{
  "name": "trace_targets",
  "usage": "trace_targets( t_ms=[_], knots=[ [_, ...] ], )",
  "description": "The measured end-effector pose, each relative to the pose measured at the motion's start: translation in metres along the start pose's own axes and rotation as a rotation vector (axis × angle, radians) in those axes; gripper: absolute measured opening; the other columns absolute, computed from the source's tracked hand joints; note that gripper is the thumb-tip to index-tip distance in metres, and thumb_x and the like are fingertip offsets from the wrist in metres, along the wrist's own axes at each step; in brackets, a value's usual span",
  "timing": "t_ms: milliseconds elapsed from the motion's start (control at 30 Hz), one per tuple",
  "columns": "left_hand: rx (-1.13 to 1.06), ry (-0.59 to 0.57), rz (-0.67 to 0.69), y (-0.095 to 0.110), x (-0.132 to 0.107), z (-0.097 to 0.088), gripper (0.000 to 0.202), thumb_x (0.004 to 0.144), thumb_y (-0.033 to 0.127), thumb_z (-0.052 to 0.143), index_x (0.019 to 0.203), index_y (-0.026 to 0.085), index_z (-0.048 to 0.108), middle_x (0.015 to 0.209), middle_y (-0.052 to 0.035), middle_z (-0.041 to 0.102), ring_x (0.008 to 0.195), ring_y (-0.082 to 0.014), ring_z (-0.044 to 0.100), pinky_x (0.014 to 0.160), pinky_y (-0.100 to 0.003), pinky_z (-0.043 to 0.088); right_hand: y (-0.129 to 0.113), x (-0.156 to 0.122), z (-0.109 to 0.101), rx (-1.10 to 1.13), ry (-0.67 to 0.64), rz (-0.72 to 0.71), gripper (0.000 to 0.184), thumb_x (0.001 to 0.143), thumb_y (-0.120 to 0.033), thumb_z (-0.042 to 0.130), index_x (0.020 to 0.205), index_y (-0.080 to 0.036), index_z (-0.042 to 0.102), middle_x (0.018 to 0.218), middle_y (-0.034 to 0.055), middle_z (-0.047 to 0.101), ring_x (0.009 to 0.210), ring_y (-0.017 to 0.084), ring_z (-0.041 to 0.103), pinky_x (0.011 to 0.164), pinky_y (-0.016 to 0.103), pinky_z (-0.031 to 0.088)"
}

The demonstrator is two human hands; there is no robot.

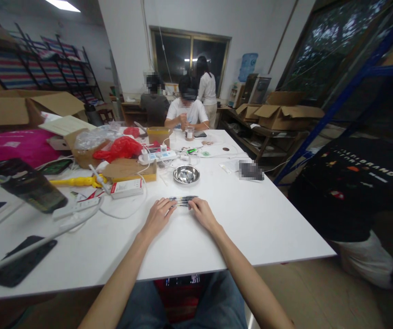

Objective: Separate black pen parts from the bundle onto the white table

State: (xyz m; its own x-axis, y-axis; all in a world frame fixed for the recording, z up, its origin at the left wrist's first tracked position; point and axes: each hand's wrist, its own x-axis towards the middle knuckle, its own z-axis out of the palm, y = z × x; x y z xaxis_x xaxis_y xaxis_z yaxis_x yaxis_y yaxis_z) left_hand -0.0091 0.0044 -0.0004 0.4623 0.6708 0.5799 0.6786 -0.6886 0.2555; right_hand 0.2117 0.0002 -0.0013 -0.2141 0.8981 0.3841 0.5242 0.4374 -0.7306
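- White table: carries everything; its left half is crowded with boxes, cables and phones, its near-right part bare.
- Co-worker in a black shirt: stands off the table's right edge; another person sits at the far edge.
- Left hand: palm down, fingers loosely curled, fingertips touching the left end of the pens.
- Right hand: likewise, fingertips on the right end; whether either hand truly pinches cannot be told.
- Steel bowl: just beyond the pens, toward the table's far edge.
- Bundle of pens: lies flat at mid-table, long axis running left–right between both hands, equally near each.
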Motion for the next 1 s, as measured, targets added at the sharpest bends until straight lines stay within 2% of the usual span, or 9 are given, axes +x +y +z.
trace_targets(
  t_ms=[167, 333, 433, 567, 633, 700, 767, 933, 1000],
  knots=[
    [0.157, -0.041, 0.009, 0.015, 0.003, -0.001, 0.024, 0.102, 0.027, 0.041, 0.094, 0.019, 0.061, 0.087, -0.0062, 0.067, 0.085, -0.0213, 0.059, 0.076, -0.034, 0.040, -0.002, -0.003, 0.006, -0.042, -0.048, 0.014, 0.041, 0.105, -0.034, 0.034, 0.073, -0.021, 0.056, 0.068, 0.0010, 0.060, 0.066, 0.017, 0.055, 0.067, 0.027, 0.039],
    [0.199, -0.127, -0.100, 0.013, 0.001, -0.003, 0.023, 0.099, 0.019, 0.041, 0.085, 0.020, 0.058, 0.081, -0.0052, 0.066, 0.083, -0.0217, 0.060, 0.074, -0.034, 0.039, -0.007, -0.007, 0.009, 0.002, -0.021, -0.069, 0.010, 0.098, -0.027, 0.047, 0.095, -0.021, 0.054, 0.088, 0.0031, 0.063, 0.077, 0.018, 0.055, 0.072, 0.027, 0.040],
    [0.168, -0.165, -0.135, 0.008, 0.000, -0.002, 0.022, 0.098, 0.017, 0.041, 0.084, 0.021, 0.058, 0.081, -0.0046, 0.066, 0.082, -0.0209, 0.060, 0.073, -0.033, 0.040, -0.010, -0.007, 0.008, 0.037, -0.021, -0.078, 0.011, 0.096, -0.028, 0.052, 0.105, -0.022, 0.053, 0.093, 0.0030, 0.062, 0.079, 0.018, 0.055, 0.074, 0.028, 0.042],
    [0.172, -0.198, -0.134, 0.006, -0.001, 0.001, 0.023, 0.098, 0.021, 0.041, 0.083, 0.021, 0.058, 0.081, -0.0047, 0.065, 0.083, -0.0212, 0.061, 0.073, -0.032, 0.040, -0.010, -0.005, 0.006, -0.014, -0.073, -0.050, 0.019, 0.101, -0.028, 0.044, 0.096, -0.022, 0.061, 0.084, 0.0029, 0.063, 0.077, 0.019, 0.057, 0.074, 0.030, 0.043],
    [0.165, -0.200, -0.139, 0.006, -0.001, 0.001, 0.022, 0.098, 0.020, 0.041, 0.083, 0.021, 0.058, 0.081, -0.0047, 0.066, 0.083, -0.0210, 0.061, 0.073, -0.031, 0.040, -0.009, -0.004, 0.005, 0.007, -0.052, -0.089, 0.015, 0.098, -0.025, 0.050, 0.091, -0.021, 0.063, 0.087, 0.0046, 0.065, 0.083, 0.020, 0.058, 0.077, 0.031, 0.044],
    [0.149, -0.200, -0.149, 0.005, -0.002, 0.000, 0.023, 0.098, 0.019, 0.041, 0.082, 0.021, 0.058, 0.081, -0.0045, 0.066, 0.082, -0.0205, 0.061, 0.073, -0.031, 0.040, -0.010, -0.003, 0.004, 0.064, -0.020, -0.140, 0.010, 0.092, -0.025, 0.061, 0.100, -0.020, 0.063, 0.098, 0.0062, 0.066, 0.093, 0.021, 0.059, 0.082, 0.032, 0.046],
    [0.140, -0.199, -0.155, 0.005, -0.002, 0.000, 0.023, 0.098, 0.018, 0.041, 0.081, 0.021, 0.058, 0.079, -0.0043, 0.066, 0.080, -0.0203, 0.061, 0.072, -0.031, 0.039, -0.011, -0.004, 0.004, 0.074, -0.025, -0.141, 0.019, 0.090, -0.029, 0.065, 0.108, -0.021, 0.063, 0.103, 0.0067, 0.066, 0.095, 0.021, 0.060, 0.085, 0.032, 0.046],
    [0.158, -0.219, -0.155, 0.008, -0.002, 0.002, 0.024, 0.098, 0.021, 0.042, 0.080, 0.020, 0.058, 0.079, -0.0050, 0.065, 0.081, -0.0211, 0.061, 0.072, -0.031, 0.038, -0.008, -0.005, 0.007, -0.050, -0.124, -0.051, 0.022, 0.099, -0.025, 0.049, 0.086, -0.020, 0.066, 0.084, 0.0048, 0.068, 0.078, 0.019, 0.061, 0.077, 0.031, 0.045],
    [0.168, -0.234, -0.177, 0.008, -0.002, 0.003, 0.025, 0.098, 0.022, 0.041, 0.082, 0.020, 0.060, 0.080, -0.0057, 0.066, 0.081, -0.0215, 0.062, 0.072, -0.031, 0.038, -0.006, -0.004, 0.008, -0.010, -0.086, -0.095, 0.008, 0.095, -0.023, 0.057, 0.092, -0.020, 0.064, 0.091, 0.0051, 0.067, 0.085, 0.020, 0.061, 0.079, 0.031, 0.045]
  ],
)
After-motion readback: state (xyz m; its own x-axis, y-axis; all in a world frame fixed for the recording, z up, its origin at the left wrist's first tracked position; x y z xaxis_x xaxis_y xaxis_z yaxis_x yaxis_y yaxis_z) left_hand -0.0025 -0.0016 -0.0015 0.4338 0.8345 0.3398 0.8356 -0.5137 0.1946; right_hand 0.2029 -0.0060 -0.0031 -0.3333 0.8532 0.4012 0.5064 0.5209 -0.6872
